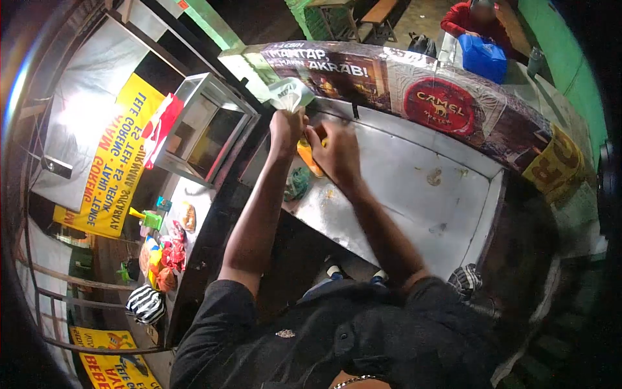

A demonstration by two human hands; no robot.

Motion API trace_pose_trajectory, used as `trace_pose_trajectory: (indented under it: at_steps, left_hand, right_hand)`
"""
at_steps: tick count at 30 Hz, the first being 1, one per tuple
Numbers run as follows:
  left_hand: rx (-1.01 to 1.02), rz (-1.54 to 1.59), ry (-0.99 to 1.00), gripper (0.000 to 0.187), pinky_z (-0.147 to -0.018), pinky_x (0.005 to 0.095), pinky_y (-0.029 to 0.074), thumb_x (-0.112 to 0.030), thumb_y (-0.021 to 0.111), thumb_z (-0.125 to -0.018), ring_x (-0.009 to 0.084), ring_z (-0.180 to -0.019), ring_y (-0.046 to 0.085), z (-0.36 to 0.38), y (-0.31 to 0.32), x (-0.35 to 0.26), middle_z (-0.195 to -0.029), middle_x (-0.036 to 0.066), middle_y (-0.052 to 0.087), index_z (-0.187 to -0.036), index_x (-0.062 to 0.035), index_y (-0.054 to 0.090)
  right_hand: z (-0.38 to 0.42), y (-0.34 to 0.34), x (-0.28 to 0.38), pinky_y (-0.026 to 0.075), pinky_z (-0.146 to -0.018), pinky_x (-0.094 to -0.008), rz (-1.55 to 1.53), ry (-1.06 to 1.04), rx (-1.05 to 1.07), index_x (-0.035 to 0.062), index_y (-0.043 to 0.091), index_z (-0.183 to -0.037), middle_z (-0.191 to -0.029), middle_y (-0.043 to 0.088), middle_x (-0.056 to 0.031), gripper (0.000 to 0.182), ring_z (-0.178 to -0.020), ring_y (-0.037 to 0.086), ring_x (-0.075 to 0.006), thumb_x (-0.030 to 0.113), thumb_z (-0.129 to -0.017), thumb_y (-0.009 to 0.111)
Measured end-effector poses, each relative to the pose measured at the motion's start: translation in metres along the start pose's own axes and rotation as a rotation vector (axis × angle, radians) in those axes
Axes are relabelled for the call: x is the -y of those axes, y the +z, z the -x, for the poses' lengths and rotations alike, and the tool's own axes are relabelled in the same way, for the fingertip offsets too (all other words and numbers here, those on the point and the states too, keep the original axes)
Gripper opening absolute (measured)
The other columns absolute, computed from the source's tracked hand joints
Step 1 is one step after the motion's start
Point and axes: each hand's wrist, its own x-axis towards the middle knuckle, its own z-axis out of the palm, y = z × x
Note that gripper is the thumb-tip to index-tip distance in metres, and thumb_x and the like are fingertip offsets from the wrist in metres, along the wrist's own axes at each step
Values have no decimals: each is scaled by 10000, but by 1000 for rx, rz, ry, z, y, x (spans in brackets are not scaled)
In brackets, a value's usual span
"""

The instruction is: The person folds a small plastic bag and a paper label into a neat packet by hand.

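Note:
My left hand point(286, 134) is closed around the gathered neck of a whitish plastic bag point(290, 93), whose filled end rises above the fist. Close beside it, my right hand point(337, 153) has its fingers curled, with the thumb toward the left hand. Motion smears those fingers, and I cannot tell what is between them. Behind the right hand, partly hidden, is an orange-yellow item point(309, 157) on the white counter. A green plastic bag point(297, 183) lies on the counter below my hands.
A raised-edge white counter point(414, 188) spans the middle, with a dark striped cloth point(465, 280) at its near corner. Left stand a glass display case point(206, 128) and a side table with red packets point(173, 246) and a striped bag point(146, 305). A person in red point(468, 18) sits beyond the banner.

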Motion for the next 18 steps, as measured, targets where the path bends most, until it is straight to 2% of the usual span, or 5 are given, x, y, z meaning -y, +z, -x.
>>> trace_pose_trajectory:
  at_steps: [1, 3, 6, 13, 18]
  left_hand:
    - [155, 187, -48, 223, -455, 276, 387, -194, 595, -872, 101, -509, 511, 13, 9, -25, -620, 12, 571, -758, -4, 623]
    - [423, 292, 221, 278, -479, 203, 347, -320, 634, -904, 37, -554, 452, 18, 18, -40, -720, -31, 529, -877, -46, 596]
    - [392, 41, 55, 330, -487, 203, 353, -370, 668, -880, 47, -580, 461, 40, 35, -93, -734, -22, 546, -905, -48, 599]
    - [601, 307, 334, 401, -517, 250, 338, -405, 542, -938, 120, -569, 421, 139, -9, -199, -641, -11, 477, -708, -77, 524]
    - [596, 454, 447, 444, -531, 260, 321, -399, 470, -966, 145, -564, 395, 160, -35, -215, -603, -2, 433, -646, -92, 457]
  right_hand:
    - [11, 11, -11, 499, -616, -422, -325, 180, -67, 10, 643, -947, -799, 653, -137, 169, -681, 641, -258, 145, -870, 576]
    - [39, -2, 25, 457, -607, -384, -1183, 635, -135, 43, 643, -1075, -775, 631, -28, 213, -576, 579, -171, 160, -913, 569]
    - [70, 10, 55, 418, -626, -333, -411, 44, -250, 97, 579, -1159, -953, 609, 2, 265, -571, 496, -115, 200, -915, 567]
    - [56, 106, 12, 454, -711, -313, -1620, 512, 384, 88, 600, -1099, -973, 627, -27, 246, -730, 577, -126, 208, -885, 615]
    - [-10, 88, 22, 468, -694, -310, -1545, 396, 491, 65, 631, -1042, -936, 648, -45, 214, -741, 592, -125, 177, -860, 653]
